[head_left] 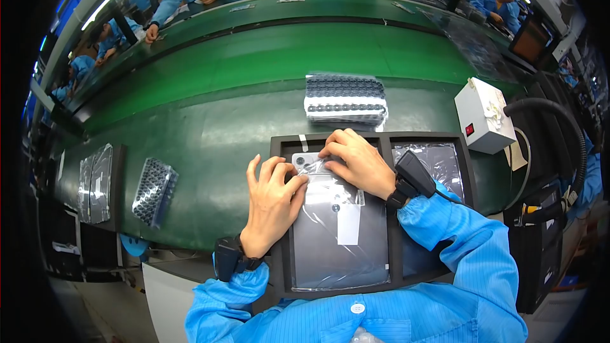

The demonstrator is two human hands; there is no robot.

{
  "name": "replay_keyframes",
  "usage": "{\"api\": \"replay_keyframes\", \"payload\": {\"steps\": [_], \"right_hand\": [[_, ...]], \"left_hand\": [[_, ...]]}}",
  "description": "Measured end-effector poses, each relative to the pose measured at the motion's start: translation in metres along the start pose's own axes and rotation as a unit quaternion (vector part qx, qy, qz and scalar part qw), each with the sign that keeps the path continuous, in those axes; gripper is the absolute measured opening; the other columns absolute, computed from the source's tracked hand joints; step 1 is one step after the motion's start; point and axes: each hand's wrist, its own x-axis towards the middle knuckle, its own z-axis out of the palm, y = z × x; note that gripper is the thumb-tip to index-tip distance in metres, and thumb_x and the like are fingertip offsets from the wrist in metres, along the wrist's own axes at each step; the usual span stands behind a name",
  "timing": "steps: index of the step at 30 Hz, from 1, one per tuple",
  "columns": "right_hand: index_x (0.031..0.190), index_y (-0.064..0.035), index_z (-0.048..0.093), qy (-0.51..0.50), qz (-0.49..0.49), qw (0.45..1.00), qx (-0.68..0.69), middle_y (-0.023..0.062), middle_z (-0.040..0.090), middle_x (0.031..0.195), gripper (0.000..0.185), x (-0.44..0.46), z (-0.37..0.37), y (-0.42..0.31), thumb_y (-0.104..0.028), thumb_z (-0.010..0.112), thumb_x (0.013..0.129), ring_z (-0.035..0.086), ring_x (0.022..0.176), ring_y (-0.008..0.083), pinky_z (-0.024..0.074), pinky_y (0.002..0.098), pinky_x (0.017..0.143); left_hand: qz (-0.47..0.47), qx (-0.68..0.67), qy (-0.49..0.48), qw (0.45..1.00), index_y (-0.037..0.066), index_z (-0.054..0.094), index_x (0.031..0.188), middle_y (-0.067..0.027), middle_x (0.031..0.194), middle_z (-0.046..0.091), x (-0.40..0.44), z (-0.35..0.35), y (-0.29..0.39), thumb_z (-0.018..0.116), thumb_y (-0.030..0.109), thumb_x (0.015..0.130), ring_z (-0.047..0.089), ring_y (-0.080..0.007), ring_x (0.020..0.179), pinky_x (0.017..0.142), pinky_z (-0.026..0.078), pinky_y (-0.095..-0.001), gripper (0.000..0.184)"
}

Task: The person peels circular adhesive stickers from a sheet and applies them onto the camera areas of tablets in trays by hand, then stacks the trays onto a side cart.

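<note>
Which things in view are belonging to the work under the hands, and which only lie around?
In use, it seems:
clear film, touched by the left hand and right hand
tablet under the film
black tray around the tablet

Apparently just lying about:
bubble wrap beyond the tray
smaller bubble wrap at left
white box with red switch
black hose

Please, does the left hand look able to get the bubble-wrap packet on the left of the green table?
Probably yes: between the left hand and the bubble-wrap packet only open green table shows, though the fingertips are at the clear film.
</note>
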Motion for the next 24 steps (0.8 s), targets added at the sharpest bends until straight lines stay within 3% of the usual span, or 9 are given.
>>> {"api": "replay_keyframes", "payload": {"steps": [5,10,14,24], "right_hand": [[0.093,-0.0038,0.064,-0.017,0.006,1.000,0.025,0.0066,0.054,0.101,0.015,0.001,0.001,0.003,-0.005,0.067,0.078,0.053,0.101,0.0247,0.0460,0.0359,0.086],[0.091,-0.0037,0.063,-0.031,0.026,0.998,0.047,0.0080,0.050,0.104,0.017,-0.001,0.002,0.001,-0.005,0.068,0.075,0.050,0.105,0.0255,0.0454,0.0361,0.087],[0.091,-0.0038,0.062,-0.037,0.032,0.998,0.043,0.0081,0.049,0.105,0.017,-0.001,0.001,-0.001,-0.005,0.068,0.075,0.049,0.106,0.0260,0.0451,0.0365,0.088],[0.085,-0.0046,0.062,-0.025,0.022,0.998,0.049,0.0081,0.050,0.104,0.013,-0.003,0.005,0.001,-0.005,0.069,0.074,0.049,0.104,0.0268,0.0436,0.0379,0.087]], "left_hand": [[0.005,-0.011,-0.009,1.000,0.009,0.067,0.086,-0.0050,0.094,0.060,0.006,0.003,-0.003,0.072,0.011,0.078,0.054,-0.0256,0.106,0.101,0.032,-0.0501,0.010],[-0.006,-0.033,-0.031,0.999,0.008,0.063,0.095,-0.0041,0.093,0.058,0.016,0.008,-0.007,0.073,0.010,0.075,0.053,-0.0254,0.097,0.088,0.036,-0.0411,0.022],[0.002,-0.075,-0.039,0.996,0.008,0.062,0.101,-0.0048,0.096,0.058,0.027,0.009,-0.012,0.074,0.009,0.074,0.051,-0.0262,0.099,0.087,0.036,-0.0398,0.029],[0.025,-0.146,-0.187,0.971,0.010,0.064,0.096,-0.0061,0.095,0.054,0.042,0.013,-0.025,0.073,0.009,0.075,0.045,-0.0264,0.101,0.087,0.035,-0.0377,0.023]]}}
